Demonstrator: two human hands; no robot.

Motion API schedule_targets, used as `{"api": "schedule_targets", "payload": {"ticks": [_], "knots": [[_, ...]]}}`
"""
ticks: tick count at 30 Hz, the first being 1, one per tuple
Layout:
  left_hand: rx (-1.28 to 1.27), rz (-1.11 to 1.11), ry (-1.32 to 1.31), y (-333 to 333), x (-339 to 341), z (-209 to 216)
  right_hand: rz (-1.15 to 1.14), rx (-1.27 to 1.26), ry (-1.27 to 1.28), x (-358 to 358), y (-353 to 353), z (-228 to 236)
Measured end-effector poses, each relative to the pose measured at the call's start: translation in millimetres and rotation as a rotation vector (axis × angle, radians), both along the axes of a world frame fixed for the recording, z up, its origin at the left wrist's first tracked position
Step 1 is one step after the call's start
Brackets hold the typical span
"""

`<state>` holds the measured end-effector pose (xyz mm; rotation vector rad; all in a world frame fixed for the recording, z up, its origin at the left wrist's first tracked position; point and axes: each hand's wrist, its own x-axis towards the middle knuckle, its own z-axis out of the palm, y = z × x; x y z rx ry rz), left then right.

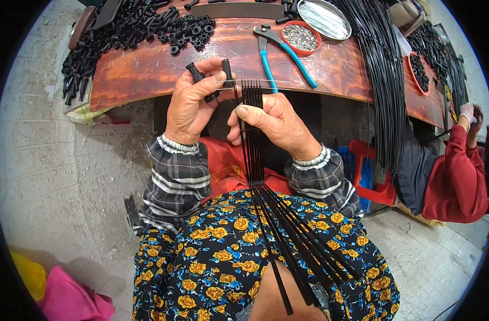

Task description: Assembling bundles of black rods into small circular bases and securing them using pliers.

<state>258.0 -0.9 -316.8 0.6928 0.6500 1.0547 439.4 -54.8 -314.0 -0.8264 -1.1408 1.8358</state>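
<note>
My left hand (190, 104) is closed over the table's near edge, thumb and fingers pinching a thin metal wire (221, 81). A black plastic tube (226, 68) stands upright at its fingertips, and another black flanged plastic piece (194, 73) sits among its fingers. My right hand (276, 122) is closed on a bundle of slim black ribs (253, 144), like umbrella ribs, thumb across the front. The wire runs along the ribs' upper ends; whether it passes through every one I cannot tell. Their thicker lower ends fan out over my flowered apron (217, 257).
On the reddish wooden table (142, 69) lie teal-handled pliers (279, 51), a red bowl of small metal bits (301, 37) and heaped black plastic parts (158, 29). Long black rods (386, 91) hang over its edge. A co-worker in a red sleeve (456, 166) sits at right beside a red stool (381, 187).
</note>
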Motion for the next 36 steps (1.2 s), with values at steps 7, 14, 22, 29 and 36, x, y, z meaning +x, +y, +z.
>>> {"api": "schedule_targets", "payload": {"ticks": [7,14,22,29,36], "knots": [[-0.007,-0.015,-0.085,-2,2,-1,0.004,0.000,-0.022,0,0,2],[0.009,-0.018,-0.085,-3,4,0,-0.025,0.004,-0.030,-2,0,3],[0.049,-0.029,-0.060,-11,0,7,-0.080,-0.008,-0.142,-8,1,6],[0.018,0.074,0.218,-23,4,27,-0.040,0.008,-0.070,-10,2,3],[0.021,0.217,0.222,-24,12,19,-0.125,0.070,-0.128,-15,2,1]]}}
